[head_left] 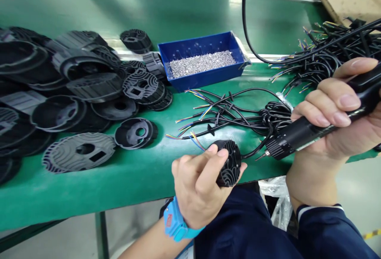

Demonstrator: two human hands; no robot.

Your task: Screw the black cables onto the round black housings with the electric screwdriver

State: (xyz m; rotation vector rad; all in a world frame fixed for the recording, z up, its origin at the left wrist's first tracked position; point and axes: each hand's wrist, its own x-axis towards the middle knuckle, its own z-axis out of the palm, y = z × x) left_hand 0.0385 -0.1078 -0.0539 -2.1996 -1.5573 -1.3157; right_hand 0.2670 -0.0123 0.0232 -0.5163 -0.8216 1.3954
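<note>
My left hand (202,183), with a blue strap on its wrist, is closed around a round black plastic housing (230,167) with wavy ridges. A black cable runs from the housing's right side, and thin coloured wires (197,141) stick out at its upper left. In my right hand (330,108) is a black electric screwdriver (306,134), its fingers wrapped round the body. The tool's bit (262,156) points left toward the housing, apart from it. Just behind the housing lies a bundle of black cables (268,118) with bared coloured ends.
A blue bin (205,74) of small metal screws (202,64) stands at the back. Many black plastic housings (92,86) are piled on the left of the green table (143,187). More cables (321,60) lie at the right, by a cardboard box (351,3). A black cord (244,13) hangs down.
</note>
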